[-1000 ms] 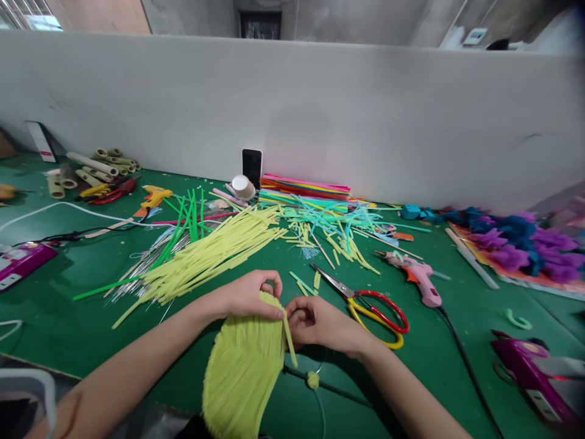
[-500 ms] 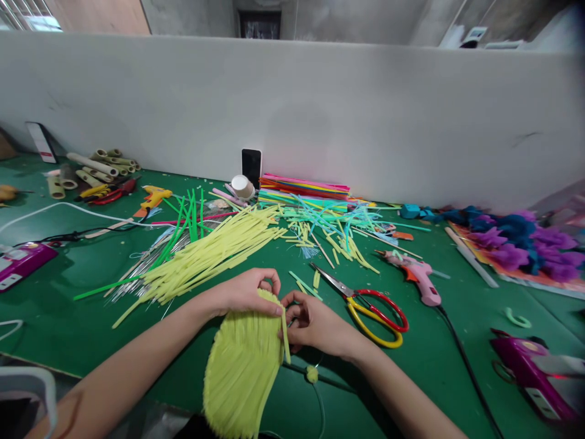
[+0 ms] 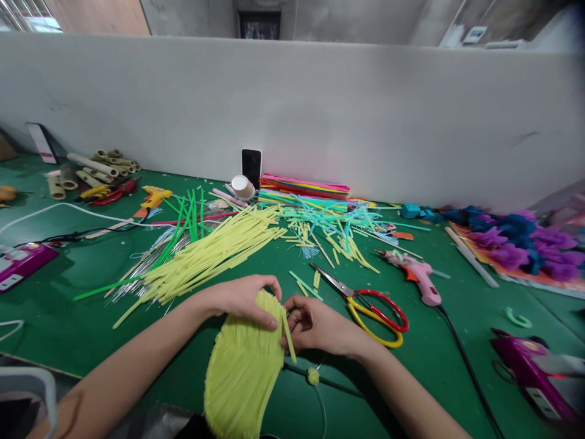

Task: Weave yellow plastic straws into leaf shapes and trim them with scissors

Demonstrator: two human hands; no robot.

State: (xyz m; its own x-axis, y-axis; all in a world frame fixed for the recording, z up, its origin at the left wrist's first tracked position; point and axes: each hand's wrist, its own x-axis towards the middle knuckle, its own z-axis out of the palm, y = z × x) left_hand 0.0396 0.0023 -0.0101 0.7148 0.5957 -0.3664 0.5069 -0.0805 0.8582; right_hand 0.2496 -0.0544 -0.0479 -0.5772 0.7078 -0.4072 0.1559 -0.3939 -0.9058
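Observation:
A fan-like piece made of yellow-green pipe cleaners (image 3: 244, 366) hangs over the table's front edge. My left hand (image 3: 250, 303) is closed on its upper edge, thumb on the near face and fingers behind. At the right side of the piece, my right hand (image 3: 315, 323) pinches a single yellow pipe cleaner (image 3: 289, 338) that slants down along the edge. Its fingertips are partly hidden. Just below my right hand lies a dark green stem with a small yellow knot (image 3: 313, 376). Scissors (image 3: 365, 308) with red and yellow handles lie beside my right hand.
Loose yellow pipe cleaners (image 3: 214, 250) lie beyond my left hand, with mint and blue ones (image 3: 333, 213) further back. A pink glue gun (image 3: 423, 283) and its cord lie right. Bamboo pieces (image 3: 103, 164) and a yellow glue gun (image 3: 155, 196) sit back left. A partition (image 3: 292, 103) stands behind.
My left thumb has slid slightly left and down on the yellow piece. The single pipe cleaner's lower end has swung a little to the right, and my right hand has shifted slightly right.

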